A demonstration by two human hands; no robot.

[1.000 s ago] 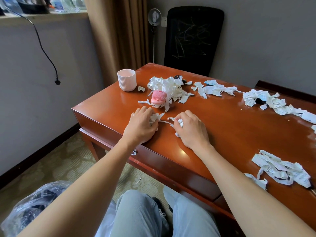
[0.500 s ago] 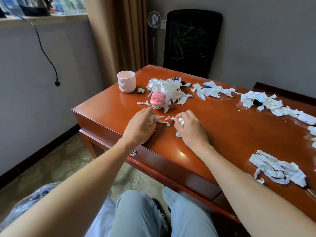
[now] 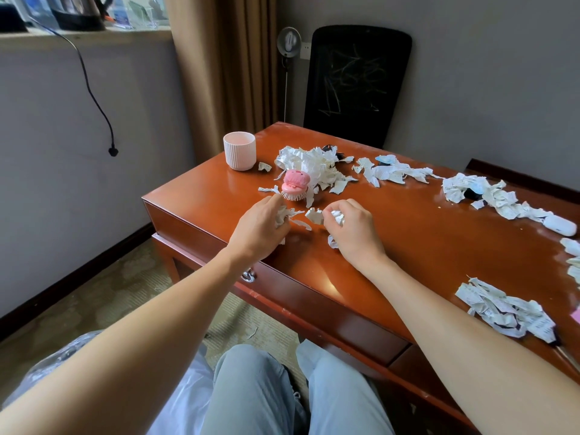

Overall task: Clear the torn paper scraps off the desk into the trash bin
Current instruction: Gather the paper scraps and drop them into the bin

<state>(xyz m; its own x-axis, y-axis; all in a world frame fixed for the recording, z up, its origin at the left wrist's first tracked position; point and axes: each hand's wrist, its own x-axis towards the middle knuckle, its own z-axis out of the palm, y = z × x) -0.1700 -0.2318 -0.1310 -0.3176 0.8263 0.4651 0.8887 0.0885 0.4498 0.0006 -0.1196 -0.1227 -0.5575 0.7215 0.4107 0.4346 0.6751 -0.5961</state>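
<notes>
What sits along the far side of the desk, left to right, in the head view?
White ribbed cup → pink brush → scrap heap with a blue piece → long scrap trail → white oblong case near the right edge.

You are holding both forearms out toward twelve o'clock, your left hand [image 3: 259,229] and right hand [image 3: 354,233] palms down, fingers curling around paper scraps [image 3: 337,217].

Print on paper scraps [image 3: 505,312] illegible
</notes>
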